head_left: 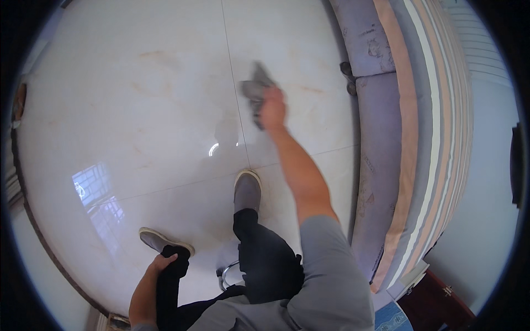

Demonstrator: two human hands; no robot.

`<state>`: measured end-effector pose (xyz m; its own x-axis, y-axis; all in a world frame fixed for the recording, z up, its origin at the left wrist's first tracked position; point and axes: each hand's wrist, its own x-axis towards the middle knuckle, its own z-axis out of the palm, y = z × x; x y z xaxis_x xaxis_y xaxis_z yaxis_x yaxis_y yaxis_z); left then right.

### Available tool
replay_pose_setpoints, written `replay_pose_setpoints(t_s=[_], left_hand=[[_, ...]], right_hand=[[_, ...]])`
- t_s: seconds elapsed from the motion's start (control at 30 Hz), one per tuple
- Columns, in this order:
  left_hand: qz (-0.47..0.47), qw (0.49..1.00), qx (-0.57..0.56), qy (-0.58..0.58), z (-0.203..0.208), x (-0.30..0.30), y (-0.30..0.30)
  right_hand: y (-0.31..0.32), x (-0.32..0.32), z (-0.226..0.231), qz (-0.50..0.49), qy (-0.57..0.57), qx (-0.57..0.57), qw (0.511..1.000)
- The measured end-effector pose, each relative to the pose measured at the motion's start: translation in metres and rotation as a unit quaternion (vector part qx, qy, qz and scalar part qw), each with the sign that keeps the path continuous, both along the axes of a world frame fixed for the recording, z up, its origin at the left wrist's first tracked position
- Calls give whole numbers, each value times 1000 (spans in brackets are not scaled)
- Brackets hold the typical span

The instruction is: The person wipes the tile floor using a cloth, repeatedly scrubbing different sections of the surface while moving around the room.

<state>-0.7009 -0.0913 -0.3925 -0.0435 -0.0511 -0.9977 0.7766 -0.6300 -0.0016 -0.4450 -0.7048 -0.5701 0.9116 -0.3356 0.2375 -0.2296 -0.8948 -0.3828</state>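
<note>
My right hand [273, 109] is stretched far ahead over the pale tiled floor [165, 116]. It is closed on a grey cloth [255, 91], which hangs out past the fingers to the left and ahead. Motion smears both the cloth and the fingertips; whether the cloth touches the tiles is hard to tell. Near the lower left, my left hand [163, 262] grips my bent left leg in black trousers [178, 266] around the knee. Its thumb shows, while most of its fingers are hidden.
A sofa [381, 105] with a striped cover runs along the right. Dark small objects [349, 77] sit at its base. My grey shoes [248, 190] stand on the floor. A curved metal tube [227, 274] shows beneath me. A dark red box [433, 300] is at lower right.
</note>
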Motion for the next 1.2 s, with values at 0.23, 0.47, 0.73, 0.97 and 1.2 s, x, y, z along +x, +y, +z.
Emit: replay_pose_setpoints(t_s=[0.23,0.47,0.73,0.97,1.2], left_hand=[[210,976,-15,56,-55,-27,29],[-23,978,188,-88,-71,-32,27],[-114,968,210,-79,-73,-33,44],[-89,975,186,-84,-86,-49,84],[-65,977,176,-99,-75,-38,57]], right_hand=[[-250,-240,35,-351,442,-14,826],[-152,-274,72,-344,148,22,927],[69,-17,70,114,103,-11,988],[117,108,49,182,112,-39,976],[-36,132,43,-44,233,1,972]])
